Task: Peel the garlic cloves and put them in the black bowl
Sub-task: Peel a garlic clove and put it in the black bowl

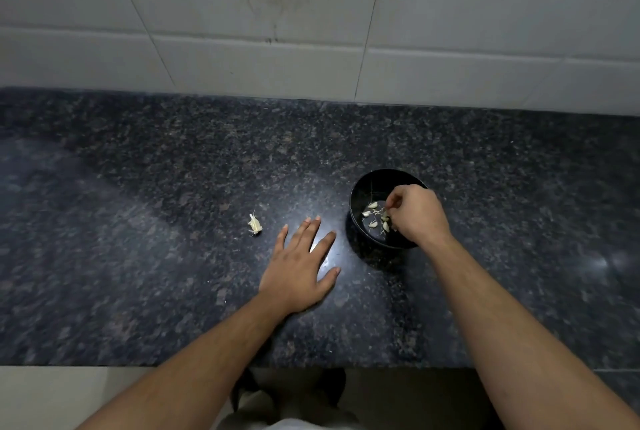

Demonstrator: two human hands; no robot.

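Pale peeled garlic cloves (372, 214) are sitting inside the round black bowl (363, 242), right hand (417, 213) curling over it, grip unclear, left hand (300, 265) lying flat beside the bowl.

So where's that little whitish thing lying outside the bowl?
Look at the dark speckled granite counter. It's a small pale scrap of garlic, left of the flat left hand, far from the round black bowl. It's the only bit lying alone on the stone.

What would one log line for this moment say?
right hand: reaching into round black bowl | left hand: flat on dark granite counter
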